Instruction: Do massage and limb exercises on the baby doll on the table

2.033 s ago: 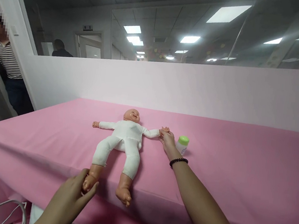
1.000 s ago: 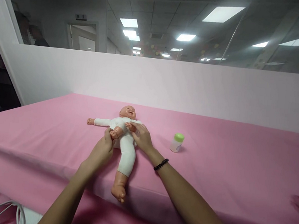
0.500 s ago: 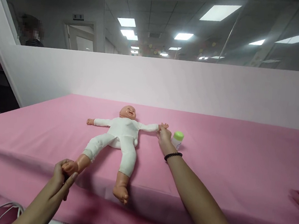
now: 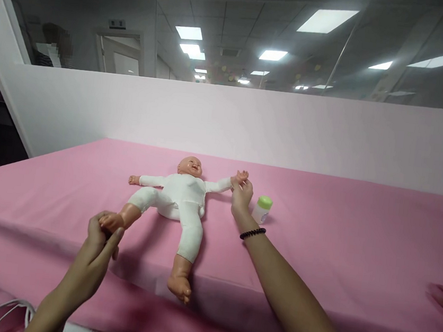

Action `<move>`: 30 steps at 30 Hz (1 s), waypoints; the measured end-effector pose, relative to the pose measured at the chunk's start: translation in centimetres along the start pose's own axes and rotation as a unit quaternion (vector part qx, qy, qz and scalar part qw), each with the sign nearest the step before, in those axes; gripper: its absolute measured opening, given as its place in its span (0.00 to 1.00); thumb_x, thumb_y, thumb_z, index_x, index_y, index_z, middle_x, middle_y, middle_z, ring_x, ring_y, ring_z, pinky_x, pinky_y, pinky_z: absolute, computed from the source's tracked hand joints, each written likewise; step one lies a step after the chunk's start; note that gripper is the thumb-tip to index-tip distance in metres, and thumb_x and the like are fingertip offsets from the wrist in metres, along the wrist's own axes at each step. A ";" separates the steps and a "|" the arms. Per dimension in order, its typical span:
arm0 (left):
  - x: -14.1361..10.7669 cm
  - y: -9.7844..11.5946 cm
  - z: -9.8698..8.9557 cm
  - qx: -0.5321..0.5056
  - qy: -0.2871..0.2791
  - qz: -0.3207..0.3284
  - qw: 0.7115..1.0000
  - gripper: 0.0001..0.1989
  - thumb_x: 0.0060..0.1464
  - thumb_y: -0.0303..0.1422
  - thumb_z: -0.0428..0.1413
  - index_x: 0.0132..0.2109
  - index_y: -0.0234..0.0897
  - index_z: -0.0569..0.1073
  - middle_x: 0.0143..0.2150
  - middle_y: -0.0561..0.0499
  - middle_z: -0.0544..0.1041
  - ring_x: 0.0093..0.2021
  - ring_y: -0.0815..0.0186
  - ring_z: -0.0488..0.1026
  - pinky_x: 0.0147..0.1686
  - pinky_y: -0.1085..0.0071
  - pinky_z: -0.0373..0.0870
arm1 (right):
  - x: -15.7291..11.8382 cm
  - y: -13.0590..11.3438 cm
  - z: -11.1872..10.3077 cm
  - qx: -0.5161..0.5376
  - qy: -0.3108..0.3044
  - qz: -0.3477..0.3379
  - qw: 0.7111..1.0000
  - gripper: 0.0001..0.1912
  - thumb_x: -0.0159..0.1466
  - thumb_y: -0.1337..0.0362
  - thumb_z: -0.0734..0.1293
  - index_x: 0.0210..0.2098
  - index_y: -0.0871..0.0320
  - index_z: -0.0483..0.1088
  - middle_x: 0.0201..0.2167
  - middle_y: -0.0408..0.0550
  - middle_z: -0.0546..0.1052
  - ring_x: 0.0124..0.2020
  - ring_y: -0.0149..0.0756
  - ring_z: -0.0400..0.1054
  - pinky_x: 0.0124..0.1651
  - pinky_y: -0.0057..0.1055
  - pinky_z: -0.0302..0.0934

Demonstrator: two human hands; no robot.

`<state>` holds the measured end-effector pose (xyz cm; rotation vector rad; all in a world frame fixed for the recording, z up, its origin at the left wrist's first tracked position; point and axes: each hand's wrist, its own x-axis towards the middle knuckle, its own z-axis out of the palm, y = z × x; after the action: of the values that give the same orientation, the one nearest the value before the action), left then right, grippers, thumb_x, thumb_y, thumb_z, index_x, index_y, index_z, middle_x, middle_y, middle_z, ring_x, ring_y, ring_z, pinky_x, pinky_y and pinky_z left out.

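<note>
Across the softly creased, pink-draped bench (image 4: 349, 239), a doll (image 4: 184, 192) lies face-up, white fabric body, glossy moulded head. Left hand (image 4: 93, 255) has its fingers curled round one smooth, lifted foot (image 4: 113, 221); right hand (image 4: 242, 199) pinches the far wrist, fingers nearly together. Just beside stands a rounded, translucent, green-capped jar (image 4: 262, 210).

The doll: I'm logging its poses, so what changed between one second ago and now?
The left hand has drawn one foot of the doll from above its belly outward left; the right hand has swung its arm outward right. Both hands hold the same parts. The other arm, other leg and green-lidded jar stayed put.
</note>
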<state>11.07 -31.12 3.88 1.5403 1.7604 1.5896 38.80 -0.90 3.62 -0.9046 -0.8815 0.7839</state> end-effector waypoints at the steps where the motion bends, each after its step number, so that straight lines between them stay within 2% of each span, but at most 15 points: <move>1: 1.2 0.7 0.2 0.004 -0.015 0.009 1.000 0.16 0.66 0.46 0.51 0.51 0.42 0.57 0.43 0.52 0.65 0.29 0.70 0.67 0.29 0.67 0.73 | -0.6 -0.4 0.3 -0.007 -0.010 -0.035 0.999 0.23 0.63 0.64 0.72 0.57 0.58 0.71 0.60 0.55 0.77 0.55 0.39 0.73 0.57 0.34 0.69; 4: 4.7 2.2 1.8 0.029 -0.086 0.032 0.995 0.13 0.68 0.45 0.48 0.49 0.43 0.55 0.46 0.51 0.66 0.31 0.69 0.66 0.31 0.66 0.72 | -2.6 -1.4 1.2 -0.038 -0.108 -0.153 0.982 0.25 0.63 0.59 0.73 0.58 0.55 0.72 0.60 0.54 0.77 0.55 0.42 0.75 0.57 0.38 0.70; 7: 7.4 2.8 3.9 0.059 -0.149 0.048 0.986 0.12 0.69 0.45 0.46 0.48 0.43 0.54 0.44 0.50 0.68 0.35 0.66 0.69 0.36 0.64 0.72 | -4.6 -1.5 1.8 -0.101 -0.227 -0.257 0.934 0.22 0.65 0.60 0.71 0.58 0.51 0.74 0.59 0.50 0.79 0.58 0.44 0.74 0.62 0.44 0.68; 9: 8.5 2.7 5.2 0.073 -0.179 0.057 0.980 0.12 0.70 0.45 0.44 0.46 0.43 0.52 0.44 0.49 0.70 0.39 0.62 0.72 0.40 0.61 0.72 | -5.6 -1.0 2.0 -0.153 -0.283 -0.308 0.896 0.20 0.66 0.63 0.70 0.58 0.49 0.75 0.56 0.49 0.81 0.58 0.45 0.74 0.64 0.46 0.66; 12: 9.0 2.2 6.7 0.071 -0.205 0.070 0.974 0.12 0.70 0.45 0.43 0.44 0.44 0.50 0.46 0.44 0.74 0.45 0.56 0.74 0.45 0.56 0.72 | -6.4 -0.3 2.0 -0.215 -0.330 -0.349 0.851 0.20 0.67 0.67 0.68 0.57 0.49 0.76 0.54 0.49 0.81 0.56 0.46 0.75 0.62 0.47 0.67; 15: 8.8 1.8 7.3 0.063 -0.199 0.063 0.976 0.11 0.70 0.44 0.43 0.46 0.43 0.51 0.48 0.41 0.75 0.48 0.53 0.75 0.47 0.54 0.71 | -6.6 0.0 2.0 -0.223 -0.339 -0.356 0.842 0.21 0.66 0.69 0.67 0.57 0.50 0.76 0.55 0.49 0.81 0.57 0.46 0.75 0.63 0.48 0.67; 17: 8.3 1.7 7.0 0.058 -0.181 0.052 0.980 0.12 0.70 0.44 0.44 0.48 0.42 0.53 0.51 0.40 0.74 0.50 0.53 0.74 0.48 0.54 0.71 | -6.4 -0.2 2.1 -0.201 -0.327 -0.338 0.859 0.20 0.66 0.68 0.69 0.57 0.50 0.76 0.55 0.49 0.81 0.56 0.46 0.75 0.62 0.46 0.67; 20: 6.9 1.7 5.6 0.046 -0.144 0.036 0.988 0.13 0.69 0.45 0.46 0.50 0.41 0.55 0.53 0.42 0.71 0.50 0.56 0.73 0.48 0.57 0.72 | -5.7 -0.7 2.2 -0.134 -0.275 -0.278 0.911 0.20 0.65 0.63 0.71 0.57 0.50 0.75 0.56 0.49 0.81 0.57 0.44 0.75 0.62 0.44 0.67; 24: 3.6 1.5 2.5 0.037 -0.115 0.016 0.993 0.14 0.69 0.47 0.47 0.52 0.43 0.56 0.51 0.47 0.68 0.37 0.65 0.69 0.36 0.65 0.73 | -3.2 -1.0 1.7 -0.044 -0.136 -0.155 0.977 0.25 0.62 0.58 0.73 0.57 0.56 0.73 0.57 0.55 0.79 0.55 0.43 0.75 0.57 0.39 0.70; 27: 0.4 0.5 0.3 0.030 -0.102 -0.017 0.994 0.17 0.67 0.48 0.49 0.53 0.43 0.58 0.46 0.50 0.68 0.30 0.67 0.67 0.30 0.66 0.71 | -0.9 -0.2 0.6 -0.004 -0.025 -0.060 0.998 0.25 0.60 0.60 0.74 0.55 0.58 0.72 0.57 0.56 0.78 0.55 0.41 0.75 0.57 0.37 0.71; 30: -2.4 -1.3 -0.6 0.024 -0.078 -0.059 0.995 0.20 0.65 0.50 0.52 0.54 0.42 0.60 0.38 0.53 0.68 0.26 0.66 0.67 0.27 0.66 0.70 | 0.7 1.3 -0.7 0.026 0.034 0.072 0.996 0.19 0.60 0.66 0.70 0.51 0.55 0.72 0.57 0.51 0.78 0.56 0.37 0.74 0.54 0.33 0.73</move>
<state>10.86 -33.23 2.05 1.5074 1.7808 1.3437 39.49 -0.02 2.37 -0.9516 -0.7388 0.8901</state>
